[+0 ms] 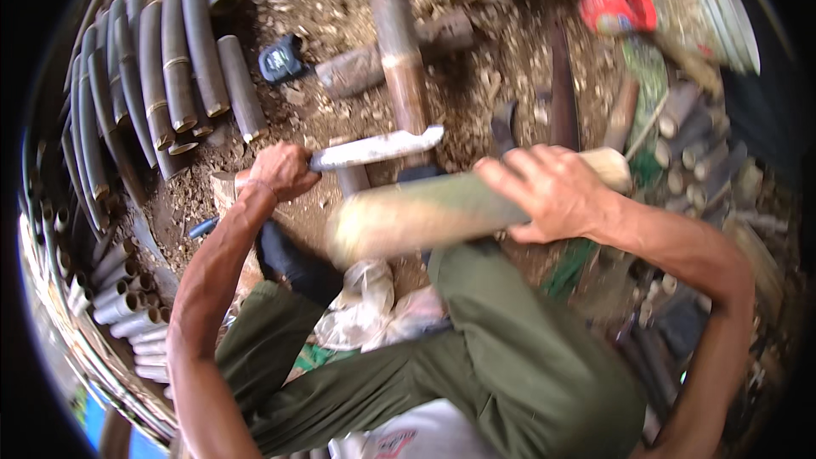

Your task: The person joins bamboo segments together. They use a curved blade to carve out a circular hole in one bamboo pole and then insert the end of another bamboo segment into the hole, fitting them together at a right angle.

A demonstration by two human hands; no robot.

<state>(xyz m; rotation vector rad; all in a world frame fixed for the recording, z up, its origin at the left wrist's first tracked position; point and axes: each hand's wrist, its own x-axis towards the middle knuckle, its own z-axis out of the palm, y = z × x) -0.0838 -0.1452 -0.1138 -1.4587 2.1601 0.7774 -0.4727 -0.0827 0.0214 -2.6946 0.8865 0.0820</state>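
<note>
Chip-strewn ground (518, 47) is spreading under everything, and the person's green trousers (535, 331) are filling 6 o'clock. Dark poles (176, 68) are lying in a row at 10 o'clock, while short tubes (123, 306) are forming a heap at 8. A pale pail (684, 21) is lying on its side at 2. At 12, a thick bamboo (395, 30) is resting across a log (348, 70).

The bamboo piece (425, 208) being handled is occupying the centre, running from about 8 o'clock to just above 3, over the right knee; its 8 o'clock end is blurring, and whether it is touching the knee I cannot tell. Just beyond it, a knife (374, 150) is pointing between 2 and 3, showing apart from it.

The right hand (552, 191), at 3, is gripping the piece, its fingers spreading over the upper side. The left hand (276, 172), between 9 and 10, is keeping its fingers wrapped about the knife's handle. A red tub (608, 7) is sitting between 1 and 2, and a dark blue gadget (283, 59) between 10 and 11.

The step in hand is seemingly trimming or positioning the piece; the next move is probably calling for steadying it before bringing the edge in
</note>
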